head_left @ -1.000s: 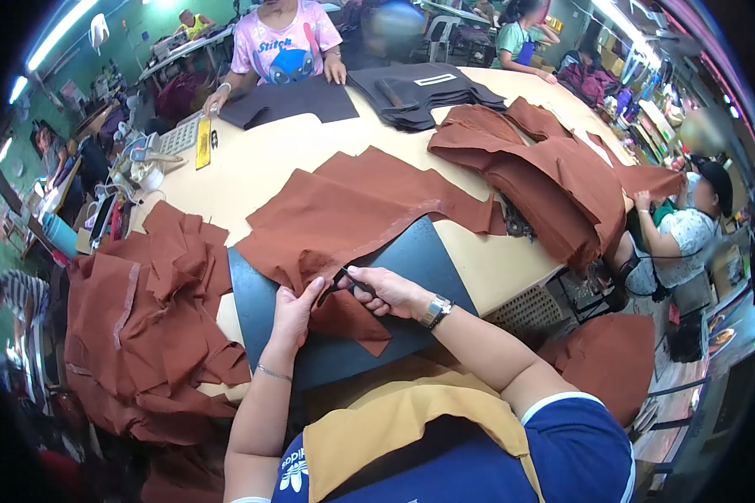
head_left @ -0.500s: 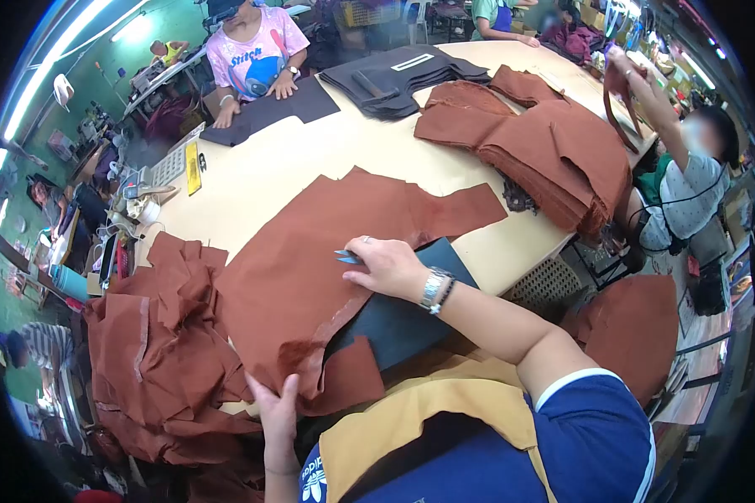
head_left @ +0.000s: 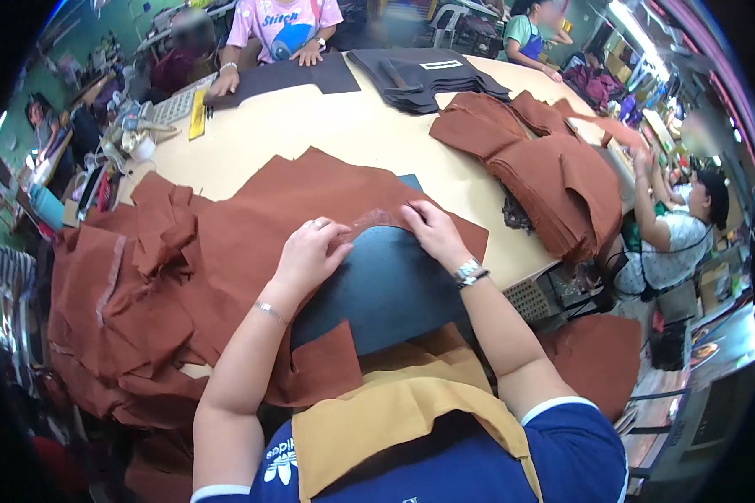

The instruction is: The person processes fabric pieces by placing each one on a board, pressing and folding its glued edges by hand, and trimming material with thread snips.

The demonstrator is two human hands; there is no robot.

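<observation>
A reddish-brown cloth piece lies spread on the table, its curved, frayed edge facing me. Under that edge shows a dark blue-grey sheet. My left hand has its fingers bent and closed on the cloth edge at the left of the curve. Thumb and fingers of my right hand pinch the edge at the right of the curve. A small blue corner pokes out beyond the cloth; I cannot tell what it belongs to.
Crumpled brown cloth heaps up at left. A stack of cut brown pieces lies at right, with a dark stack farther back. A yellow ruler lies at far left. Co-workers stand across the table and at right.
My left hand has moved up from the lower cloth edge to the curve. My right hand has shifted right; the blue pointed tool in it no longer shows. The co-worker's raised arm at right has lowered.
</observation>
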